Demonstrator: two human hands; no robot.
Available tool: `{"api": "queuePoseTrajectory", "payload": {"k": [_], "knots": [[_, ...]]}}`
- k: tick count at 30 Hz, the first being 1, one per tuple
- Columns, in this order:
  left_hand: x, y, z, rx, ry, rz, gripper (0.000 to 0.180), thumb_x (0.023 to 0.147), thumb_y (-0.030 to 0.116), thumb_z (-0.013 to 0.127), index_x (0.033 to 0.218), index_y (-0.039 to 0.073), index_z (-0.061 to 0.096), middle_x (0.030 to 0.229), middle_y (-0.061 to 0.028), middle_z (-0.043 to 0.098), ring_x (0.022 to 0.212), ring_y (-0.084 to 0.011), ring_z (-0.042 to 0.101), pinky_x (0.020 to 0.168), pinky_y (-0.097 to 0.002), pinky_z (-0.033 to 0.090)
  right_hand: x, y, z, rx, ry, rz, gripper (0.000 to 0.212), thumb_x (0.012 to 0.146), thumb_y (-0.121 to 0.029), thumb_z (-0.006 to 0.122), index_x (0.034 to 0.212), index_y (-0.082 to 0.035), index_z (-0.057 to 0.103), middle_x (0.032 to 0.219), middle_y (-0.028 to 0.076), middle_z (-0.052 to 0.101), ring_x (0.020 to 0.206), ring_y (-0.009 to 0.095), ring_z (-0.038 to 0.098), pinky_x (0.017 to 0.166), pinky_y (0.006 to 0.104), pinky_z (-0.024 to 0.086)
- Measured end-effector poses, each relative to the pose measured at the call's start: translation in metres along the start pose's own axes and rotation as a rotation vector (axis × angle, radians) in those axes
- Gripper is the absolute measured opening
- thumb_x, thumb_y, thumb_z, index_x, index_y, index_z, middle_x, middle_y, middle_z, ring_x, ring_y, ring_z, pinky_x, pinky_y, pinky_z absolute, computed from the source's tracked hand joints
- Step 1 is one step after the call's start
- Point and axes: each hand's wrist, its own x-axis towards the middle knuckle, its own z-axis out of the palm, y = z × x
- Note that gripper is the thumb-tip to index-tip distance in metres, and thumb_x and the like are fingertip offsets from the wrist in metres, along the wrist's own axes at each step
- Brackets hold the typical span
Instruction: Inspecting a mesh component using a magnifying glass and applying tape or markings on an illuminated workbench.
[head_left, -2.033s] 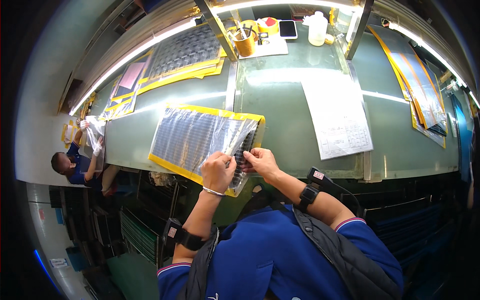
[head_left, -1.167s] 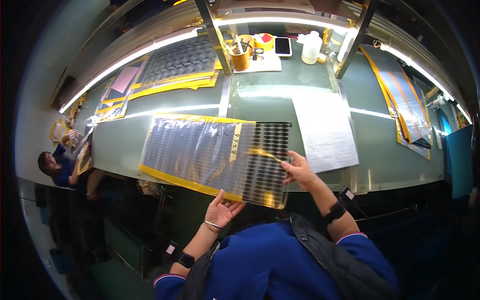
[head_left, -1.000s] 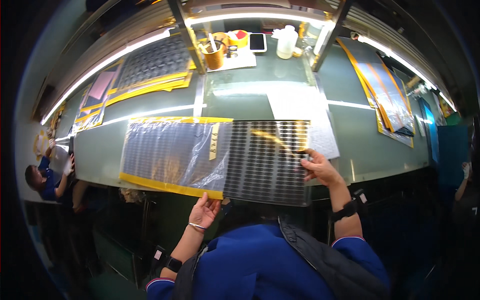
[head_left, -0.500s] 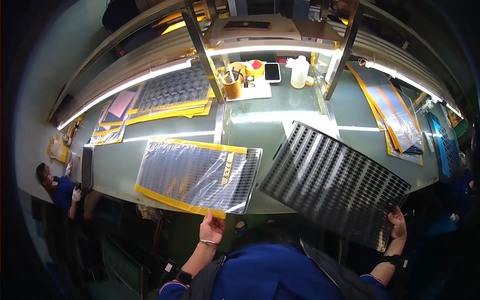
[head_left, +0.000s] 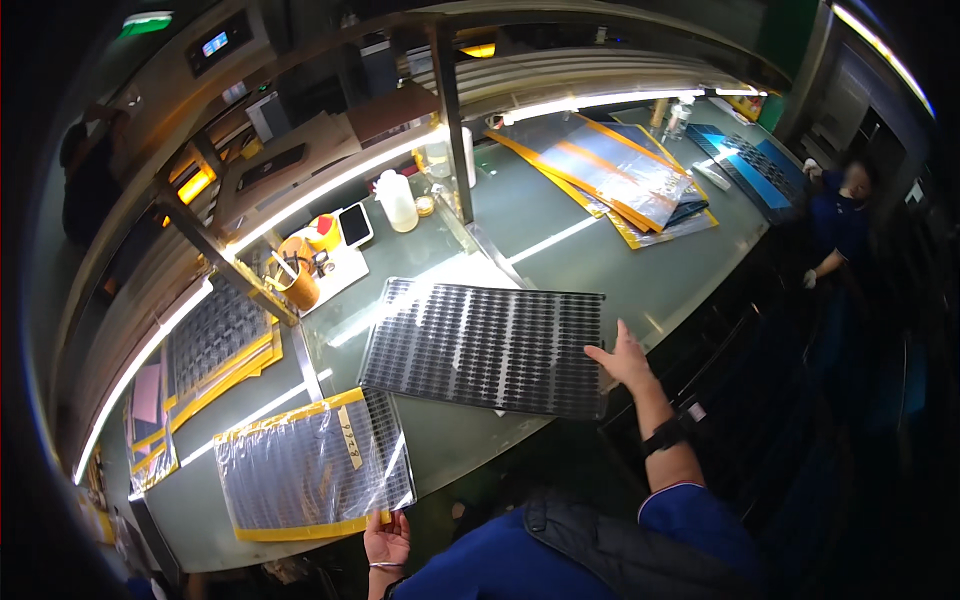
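Note:
My left hand pinches the front edge of a clear plastic film sheet. Yellow tape borders that film along its long edges, and a small yellow label is stuck on it. A gridded dark sheet shows out from its right side. To the right, a large black panel with rows of small repeated shapes rests on the bench, its front edge reaching past the bench edge. My right hand is at the panel's right edge, thumb and fingers spread, thumb tip over the border. It grips nothing that I can see.
Taped sheets are stacked at the left, and orange-edged film sheets at the back right. A white bottle, a phone and a pen cup stand near a metal post. A co-worker is at the far right.
The view has swung to the right. The black panel has turned and been laid lower on the bench, and my right hand has let go of its corner. My left hand keeps the film's edge.

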Motion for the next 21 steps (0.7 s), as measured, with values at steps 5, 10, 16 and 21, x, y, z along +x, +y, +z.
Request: {"api": "queuePoseTrajectory", "payload": {"k": [5,10,16,21], "knots": [[-0.017,-0.008,0.003,0.011,-0.006,-0.03,0.025,0.088,0.031,0.058,0.087,0.006,0.062,0.078,-0.0066,0.066,0.07,-0.0173,0.064,0.063,-0.0289,0.054,-0.04,-0.141,0.035,0.888,-0.466,-0.072,0.031,0.079,-0.019,0.068,0.097,0.004,0.056,0.099,0.019,0.056,0.081,0.025,0.059,0.067,0.0366,0.05],[-0.04,-0.006,0.0,0.363,0.181,0.176,0.033,0.087,0.04,0.058,0.083,0.007,0.059,0.066,-0.0036,0.06,0.055,-0.0124,0.055,0.051,-0.0231,0.048,-0.142,-0.287,0.059,1.264,-1.742,0.816,0.073,0.086,-0.059,0.045,0.127,0.002,0.041,0.121,0.023,0.05,0.109,0.034,0.053,0.084,0.0436,0.05],[-0.064,0.011,-0.015,0.507,0.068,0.224,0.034,0.088,0.038,0.057,0.083,0.004,0.058,0.066,-0.0041,0.058,0.055,-0.012,0.054,0.05,-0.0232,0.045,-0.238,-0.375,0.083,1.039,-2.021,0.403,0.072,0.083,-0.061,0.05,0.117,0.003,0.051,0.102,0.019,0.06,0.093,0.027,0.059,0.083,0.0402,0.048],[-0.097,0.029,-0.04,0.354,0.048,0.244,0.035,0.089,0.035,0.058,0.089,0.0,0.059,0.068,-0.0044,0.058,0.057,-0.0117,0.053,0.053,-0.0229,0.044,-0.229,-0.37,0.068,1.301,-2.078,0.894,0.064,0.079,-0.04,0.068,0.123,0.001,0.045,0.12,0.023,0.051,0.11,0.032,0.052,0.096,0.0436,0.043]]}}
